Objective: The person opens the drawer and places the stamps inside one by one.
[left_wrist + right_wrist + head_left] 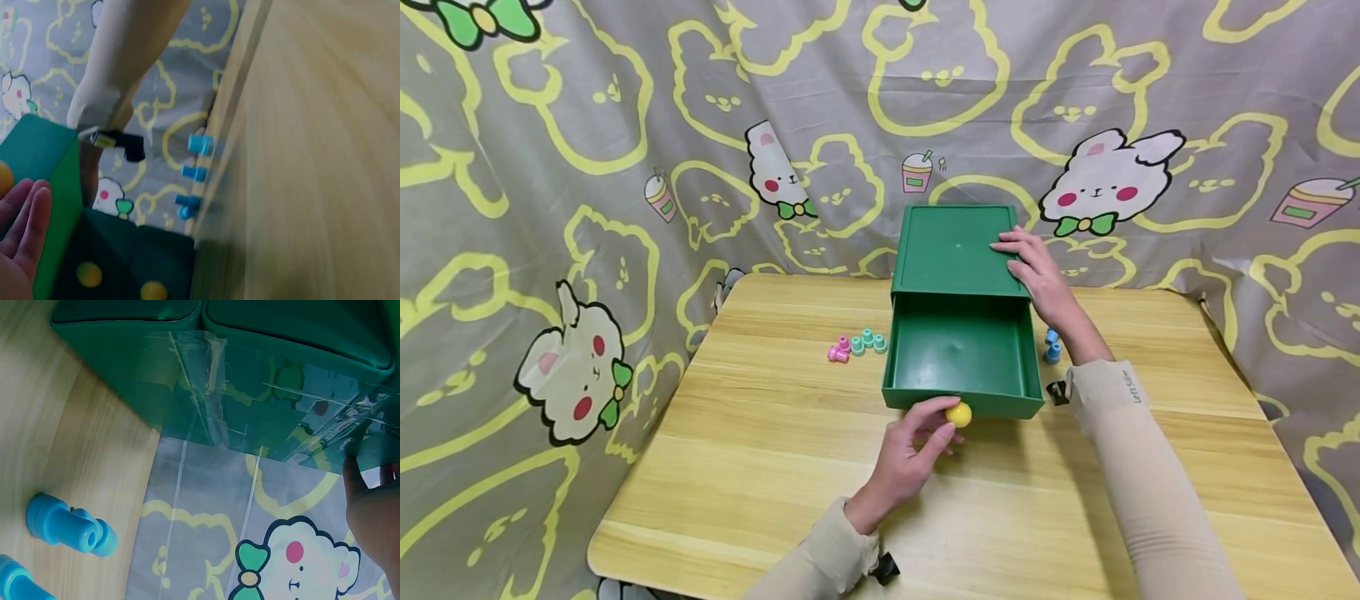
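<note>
A green drawer cabinet (958, 248) stands near the back of the table, its top drawer (962, 350) pulled far out. My left hand (913, 454) is at the drawer front, pinching the round yellow knob (958, 414) between thumb and forefinger. In the left wrist view its fingers lie beside that knob, and two lower drawers with yellow knobs (89, 274) show below. My right hand (1037, 271) rests on the cabinet's top at the right edge, fingers stretched over it. In the right wrist view the right thumb (354, 478) touches the cabinet side, where clear tape crosses the panels.
Left of the cabinet are small pink pegs (839, 351) and several mint-green pegs (868, 337). Blue pegs (1053, 352) stand to its right, close to the right forearm. A patterned curtain (820, 83) hangs behind and beside the wooden table (760, 467).
</note>
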The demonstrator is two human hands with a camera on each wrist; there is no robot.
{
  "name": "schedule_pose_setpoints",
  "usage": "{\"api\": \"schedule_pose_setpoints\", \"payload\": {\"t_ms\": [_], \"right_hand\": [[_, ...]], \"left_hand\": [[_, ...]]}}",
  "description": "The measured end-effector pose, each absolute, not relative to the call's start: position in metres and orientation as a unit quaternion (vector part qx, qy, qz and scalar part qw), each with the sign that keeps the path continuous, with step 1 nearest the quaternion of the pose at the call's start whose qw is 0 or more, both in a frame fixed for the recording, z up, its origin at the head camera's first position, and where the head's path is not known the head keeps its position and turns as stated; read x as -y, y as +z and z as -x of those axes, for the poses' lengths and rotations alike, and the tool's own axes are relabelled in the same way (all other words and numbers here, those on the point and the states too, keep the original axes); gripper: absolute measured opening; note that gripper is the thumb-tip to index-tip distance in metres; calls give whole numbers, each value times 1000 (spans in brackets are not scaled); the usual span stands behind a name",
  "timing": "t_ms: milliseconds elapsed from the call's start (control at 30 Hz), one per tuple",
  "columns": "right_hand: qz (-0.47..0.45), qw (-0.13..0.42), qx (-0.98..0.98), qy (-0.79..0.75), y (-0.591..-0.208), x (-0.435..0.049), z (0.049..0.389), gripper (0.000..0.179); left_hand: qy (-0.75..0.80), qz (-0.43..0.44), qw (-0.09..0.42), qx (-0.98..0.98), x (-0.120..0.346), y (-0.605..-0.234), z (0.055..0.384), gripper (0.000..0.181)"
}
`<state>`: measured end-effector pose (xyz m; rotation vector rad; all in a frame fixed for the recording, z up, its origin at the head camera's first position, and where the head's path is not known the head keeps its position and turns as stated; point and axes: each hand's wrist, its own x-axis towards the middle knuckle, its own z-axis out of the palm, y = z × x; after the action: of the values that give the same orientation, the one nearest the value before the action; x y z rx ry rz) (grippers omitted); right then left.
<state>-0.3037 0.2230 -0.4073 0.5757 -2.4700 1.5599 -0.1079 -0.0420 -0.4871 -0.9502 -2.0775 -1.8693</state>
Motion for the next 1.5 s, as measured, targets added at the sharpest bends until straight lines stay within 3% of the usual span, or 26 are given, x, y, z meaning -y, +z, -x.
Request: {"api": "schedule_pose_setpoints", "payload": {"t_ms": [400, 600, 900, 1200, 1500], "right_hand": [[-192, 82, 827, 522, -410, -225, 308, 41], [-194, 86, 829, 517, -408, -224, 305, 41], [-198, 86, 827, 518, -407, -224, 304, 42], [-192, 84, 829, 518, -407, -223, 304, 40], [-188, 78, 830, 520, -408, -223, 305, 41]], "left_hand": [[-625, 349, 271, 643, 78, -477, 128, 37], [-643, 344, 329, 599, 94, -467, 138, 21], [-650, 285, 379, 593, 116, -455, 159, 28], [-657, 216, 338, 638, 138, -460, 187, 28], [-645, 76, 210, 731, 161, -491, 225, 34]]}}
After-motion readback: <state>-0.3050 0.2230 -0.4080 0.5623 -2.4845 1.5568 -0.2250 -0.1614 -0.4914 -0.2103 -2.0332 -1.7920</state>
